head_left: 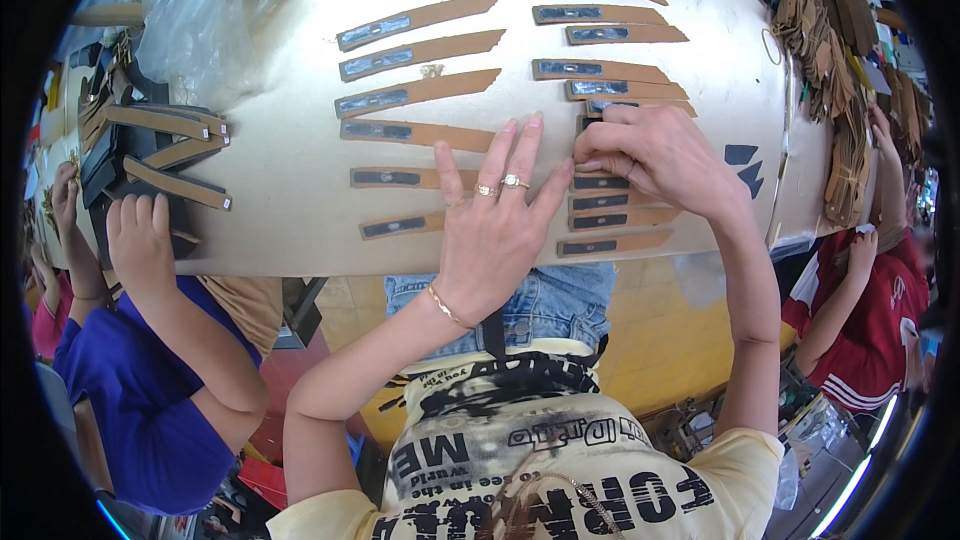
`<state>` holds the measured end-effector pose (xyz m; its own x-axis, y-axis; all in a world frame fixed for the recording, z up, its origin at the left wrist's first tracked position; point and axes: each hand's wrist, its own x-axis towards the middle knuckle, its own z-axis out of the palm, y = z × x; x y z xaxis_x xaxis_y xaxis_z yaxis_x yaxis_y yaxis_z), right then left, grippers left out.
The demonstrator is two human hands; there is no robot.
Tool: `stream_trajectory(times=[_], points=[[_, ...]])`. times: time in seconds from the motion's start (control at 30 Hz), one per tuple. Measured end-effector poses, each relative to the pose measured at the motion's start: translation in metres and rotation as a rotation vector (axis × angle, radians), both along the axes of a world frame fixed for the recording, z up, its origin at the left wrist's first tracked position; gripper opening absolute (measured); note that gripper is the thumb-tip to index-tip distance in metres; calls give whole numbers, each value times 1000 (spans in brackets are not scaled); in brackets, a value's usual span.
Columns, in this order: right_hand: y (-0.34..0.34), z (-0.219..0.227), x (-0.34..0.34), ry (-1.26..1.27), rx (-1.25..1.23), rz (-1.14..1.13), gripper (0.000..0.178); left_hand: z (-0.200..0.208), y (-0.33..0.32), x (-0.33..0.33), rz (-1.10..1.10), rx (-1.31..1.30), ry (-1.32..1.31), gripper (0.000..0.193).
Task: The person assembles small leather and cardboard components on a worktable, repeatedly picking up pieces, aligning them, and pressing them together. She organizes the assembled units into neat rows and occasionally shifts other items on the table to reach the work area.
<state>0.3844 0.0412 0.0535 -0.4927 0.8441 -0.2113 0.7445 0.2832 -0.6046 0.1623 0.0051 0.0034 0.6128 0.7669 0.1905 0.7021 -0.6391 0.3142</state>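
Note:
Tan leather-like strips with slanted tips lie in two columns on the table, each with a dark or shiny patch on its left end. My left hand rests flat with fingers spread, over the right ends of the lower left-column strips. Its thumb reaches the left ends of the right column. There my right hand bends down with fingertips pinched together at a strip's patch end; what is between them is hidden. Just under that hand lie more strips with dark patches.
The table is pale. At left, crossed strips lie on black pieces beside a co-worker's hand. Clear plastic lies behind. Small black pieces sit at right, near hanging brown bundles and another co-worker in red.

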Motion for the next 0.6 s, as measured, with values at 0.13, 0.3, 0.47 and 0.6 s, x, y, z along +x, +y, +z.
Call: stream_trajectory(times=[0.13,0.3,0.47,0.6], points=[[2,-1,0,-23,-34,8,11,2,0,2,9,24,3,27],[-10,0,2,-89,5,-16,10,5,-2,3,4,52,94,35],[-27,10,12,-95,59,-111,10,7,-3,5,-7,81,136,36],[-29,8,9,-66,126,-128,12,5,-2,1,-14,-3,72,41]])
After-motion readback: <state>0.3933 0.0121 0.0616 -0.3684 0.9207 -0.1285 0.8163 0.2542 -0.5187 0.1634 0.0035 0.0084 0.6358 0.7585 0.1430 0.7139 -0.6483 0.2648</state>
